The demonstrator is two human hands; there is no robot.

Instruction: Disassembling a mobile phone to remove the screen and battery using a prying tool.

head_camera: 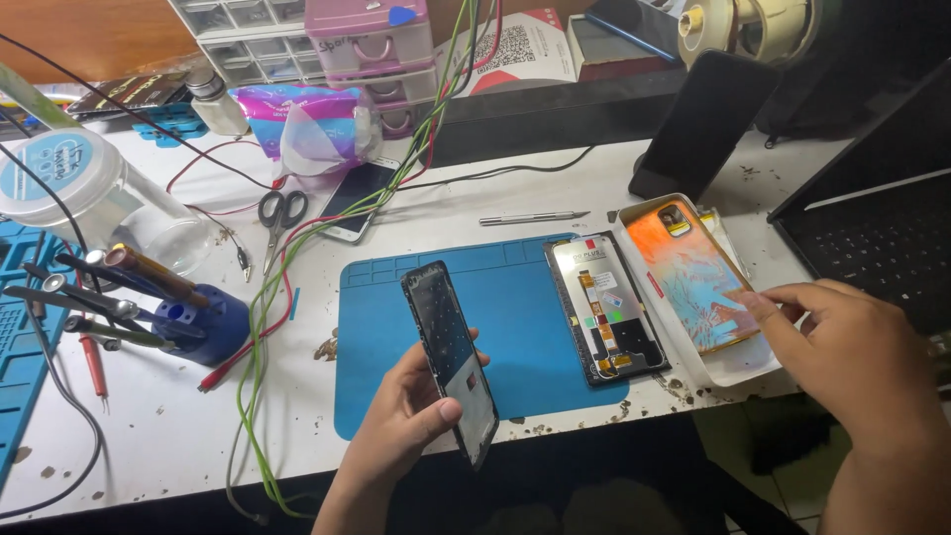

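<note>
Clutter fills the left end of the white tabletop: a clear plastic jar with a pale round lid lies on its side near the left edge, and just in front of it a blue tool holder bristles with screwdrivers that lean left. Behind these, toward the back edge, sits a crumpled iridescent bag. Scissors lie beside a white phone, and green and red wires run from the back edge down to the front edge. A blue work mat lies at the middle of the tabletop, near the front edge. Above its front left corner the left hand grips a phone frame with its dark, partly stripped face up, thumb across the lower part and fingers curled behind it. On the mat's right edge lies a display panel, back side up with its flex cable showing. Behind the mat rests a slim metal tool. Just beside the panel, a white tray at the front right corner holds an orange and blue back cover. The right hand reaches over it, fingers loosely extended, forefinger touching the cover's lower right part and holding nothing. A dark phone leans upright behind the tray.
</note>
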